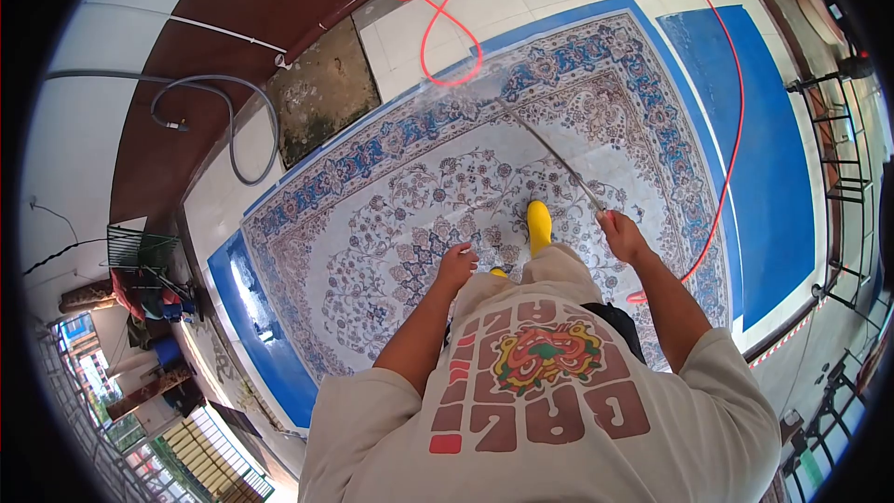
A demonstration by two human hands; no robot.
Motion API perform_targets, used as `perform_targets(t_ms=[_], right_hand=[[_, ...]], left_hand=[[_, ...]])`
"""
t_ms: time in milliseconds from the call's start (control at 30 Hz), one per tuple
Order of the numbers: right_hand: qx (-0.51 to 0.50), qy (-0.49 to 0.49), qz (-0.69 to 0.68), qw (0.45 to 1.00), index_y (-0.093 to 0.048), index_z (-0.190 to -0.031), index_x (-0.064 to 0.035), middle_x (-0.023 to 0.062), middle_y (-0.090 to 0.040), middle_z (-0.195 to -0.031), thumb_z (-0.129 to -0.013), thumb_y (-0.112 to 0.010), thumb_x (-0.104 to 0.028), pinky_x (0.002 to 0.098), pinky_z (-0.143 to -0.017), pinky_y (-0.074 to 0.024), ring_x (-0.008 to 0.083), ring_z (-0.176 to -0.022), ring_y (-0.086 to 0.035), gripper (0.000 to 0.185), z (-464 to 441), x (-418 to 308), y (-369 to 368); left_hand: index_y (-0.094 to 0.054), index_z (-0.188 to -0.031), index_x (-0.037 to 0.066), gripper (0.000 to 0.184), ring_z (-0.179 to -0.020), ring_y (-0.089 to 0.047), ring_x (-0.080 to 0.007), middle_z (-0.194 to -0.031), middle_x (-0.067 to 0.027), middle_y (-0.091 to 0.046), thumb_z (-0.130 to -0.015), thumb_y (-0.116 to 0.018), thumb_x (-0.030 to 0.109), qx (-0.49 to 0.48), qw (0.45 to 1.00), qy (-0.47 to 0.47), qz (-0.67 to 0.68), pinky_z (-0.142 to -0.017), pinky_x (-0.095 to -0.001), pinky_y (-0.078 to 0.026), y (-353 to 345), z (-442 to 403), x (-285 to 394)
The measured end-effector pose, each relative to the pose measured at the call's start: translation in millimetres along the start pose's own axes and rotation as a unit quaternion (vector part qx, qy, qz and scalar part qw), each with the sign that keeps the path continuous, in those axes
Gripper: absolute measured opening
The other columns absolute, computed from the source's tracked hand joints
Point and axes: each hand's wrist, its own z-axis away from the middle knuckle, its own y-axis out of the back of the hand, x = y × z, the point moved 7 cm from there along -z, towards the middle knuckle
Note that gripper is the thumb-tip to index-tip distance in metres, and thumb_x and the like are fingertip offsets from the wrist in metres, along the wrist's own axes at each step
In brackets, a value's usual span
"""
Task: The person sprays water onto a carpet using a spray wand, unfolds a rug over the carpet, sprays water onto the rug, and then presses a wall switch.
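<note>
1. Clamped in the right hand (621, 235): the near end of a thin grey wand (568, 168), with fingers wrapped around it.
2. Pointing forward and left from the grip, with its long axis slanting over the patterned rug (372, 224), toward pale mist at the far border.
3. Reaching forward with the right arm, slightly bent.
4. Hovering left of the grip: the left hand (456, 267), with fingers loosely curled, apart.
5. Curving right of the grip: a red hose (741, 112).

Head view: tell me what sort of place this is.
Probably a carpet-washing area: a patterned rug lies spread on a blue surface, a red hose loops nearby, and the right hand holds a long thin wand.
</note>
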Motion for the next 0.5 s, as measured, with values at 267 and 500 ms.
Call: perform_targets(t_ms=[267, 500], right_hand=[[-0.051, -0.014, 0.031, 0.998, -0.054, -0.077, 0.0006, 0.0138, -0.054, -0.063, -0.092, -0.046, -0.044, 0.0371, -0.06, -0.0419, 0.0238, -0.059, -0.049, 0.048, 40, -20, -1], [-0.13, -0.124, 0.043, 0.983, -0.055, -0.078, -0.0002, 0.0115, -0.054, -0.062, -0.092, -0.044, -0.044, 0.0356, -0.06, -0.0421, 0.0199, -0.059, -0.049, 0.047, 83, -36, -35]], left_hand=[[-0.049, -0.12, 0.01, 0.036, -0.073, -0.058, -0.0124, -0.09, -0.0048, -0.063, -0.087, -0.053, 0.024, -0.083, 0.991, 0.076, 0.068, -0.061, -0.0274, -0.048, -45, -21, 14], [-0.045, -0.118, 0.012, 0.034, -0.072, -0.06, -0.0142, -0.093, -0.0055, -0.063, -0.092, -0.047, 0.032, -0.272, 0.954, 0.116, 0.05, -0.063, -0.0305, -0.05, -102, -8, 44]])
